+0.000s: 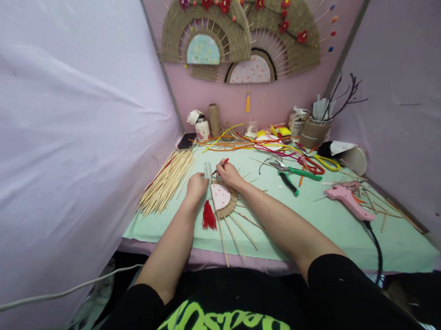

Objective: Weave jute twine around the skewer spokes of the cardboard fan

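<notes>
My right hand [229,174] is closed around a pen [224,162] with a red end, its dark tip pointing down and left. Beside it my left hand [197,186] grips the lower end of a clear ruler [207,168]. Both hands are at the upper edge of a small half-round fan [233,203]. A white spotted half-disc [221,197] forms its middle, with a woven tan band around it and thin sticks radiating outward. A red tassel [209,215] lies at the fan's left side. Part of the fan is hidden by my right hand and forearm.
A pile of thin sticks [168,182] lies left. Green-handled cutters [297,176] and a pink glue gun [348,200] with a black cord lie right. Coloured strands [240,142], a bottle [202,128] and a pot of twigs [314,132] line the back. Large fans [285,55] hang behind.
</notes>
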`<state>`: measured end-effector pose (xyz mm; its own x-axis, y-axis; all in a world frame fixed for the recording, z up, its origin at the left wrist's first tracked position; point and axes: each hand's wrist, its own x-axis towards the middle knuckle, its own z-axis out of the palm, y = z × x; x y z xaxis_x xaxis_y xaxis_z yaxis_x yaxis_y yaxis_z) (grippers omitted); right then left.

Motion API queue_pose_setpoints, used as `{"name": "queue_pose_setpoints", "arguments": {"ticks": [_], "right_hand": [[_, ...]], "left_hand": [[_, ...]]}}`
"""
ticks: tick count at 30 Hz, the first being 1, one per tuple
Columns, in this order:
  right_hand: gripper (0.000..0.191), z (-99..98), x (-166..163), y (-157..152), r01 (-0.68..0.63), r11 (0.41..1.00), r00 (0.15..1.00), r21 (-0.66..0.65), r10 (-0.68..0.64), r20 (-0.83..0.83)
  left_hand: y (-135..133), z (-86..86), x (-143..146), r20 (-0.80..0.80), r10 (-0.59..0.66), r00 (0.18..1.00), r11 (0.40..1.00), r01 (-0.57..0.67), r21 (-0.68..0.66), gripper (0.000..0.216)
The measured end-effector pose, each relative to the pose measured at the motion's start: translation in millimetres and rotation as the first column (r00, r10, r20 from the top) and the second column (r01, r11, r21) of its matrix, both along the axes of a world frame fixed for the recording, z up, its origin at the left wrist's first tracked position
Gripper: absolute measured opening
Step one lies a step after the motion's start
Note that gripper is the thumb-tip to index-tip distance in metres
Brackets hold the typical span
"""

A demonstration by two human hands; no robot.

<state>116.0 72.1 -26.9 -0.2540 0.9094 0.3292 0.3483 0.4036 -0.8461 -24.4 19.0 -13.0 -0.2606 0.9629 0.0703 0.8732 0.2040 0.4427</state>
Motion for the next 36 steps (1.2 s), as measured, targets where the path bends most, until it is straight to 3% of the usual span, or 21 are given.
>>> {"name": "queue_pose_setpoints", "arguments": {"ticks": [22, 26, 32, 36], "right_hand": [[0.018, 3.1, 0, -2, 0.029, 0.999, 0.999, -0.015, -0.030, -0.038], [0.022, 9.6, 5, -4, 0.061, 0.998, 0.995, -0.019, -0.062, -0.083], [0.019, 26.9, 9, -4, 0.087, 0.996, 0.988, -0.023, -0.089, -0.126], [0.019, 40.8, 18, -3, 0.101, 0.994, 0.991, -0.051, -0.105, -0.080]], "left_hand": [[-1, -1.2, 0, 0.038, -0.001, 0.999, 0.999, -0.001, 0.040, 0.042], [-1, 0.7, -1, 0.073, 0.008, 0.997, 0.997, -0.013, 0.074, 0.043], [-2, 5.1, 3, 0.259, 0.001, 0.966, 0.961, -0.072, 0.266, 0.047], [-1, 4.0, 6, 0.301, -0.039, 0.953, 0.968, -0.039, 0.249, 0.047]]}}
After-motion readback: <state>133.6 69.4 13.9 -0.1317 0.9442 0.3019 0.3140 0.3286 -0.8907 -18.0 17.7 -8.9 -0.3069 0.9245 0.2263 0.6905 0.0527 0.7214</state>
